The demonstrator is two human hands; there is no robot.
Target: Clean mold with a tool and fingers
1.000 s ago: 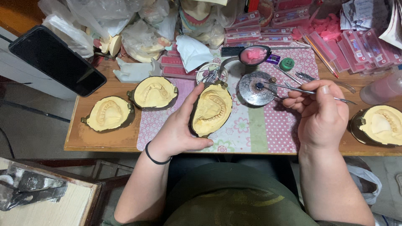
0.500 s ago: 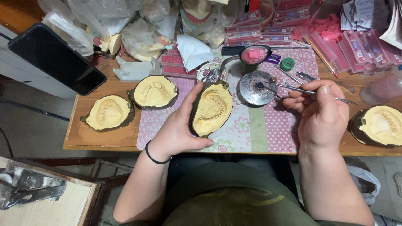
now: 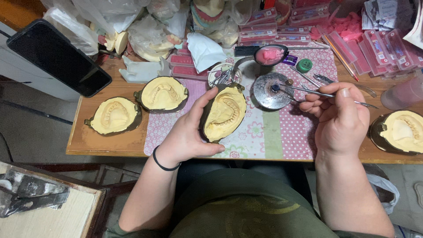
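Wooden bench (image 3: 110, 143), front edge bare. Patterned pink mat (image 3: 282, 132) spread over its middle. Two yellow plaster moulds in dark flasks at left: one (image 3: 113, 115) near the bench's left end, another (image 3: 162, 94) just beside it, overlapping the mat's corner. A third mould (image 3: 403, 131) at the far right edge. Black phone (image 3: 57, 57) propped at an angle, upper left. Clear plastic bags (image 3: 88, 20) heaped behind it. White cloth (image 3: 202, 49) at the back centre. Stacks of pink flat boxes (image 3: 282, 24) along the rear. Green cap (image 3: 303, 65) near a small dark bowl of pink wax (image 3: 269, 54).
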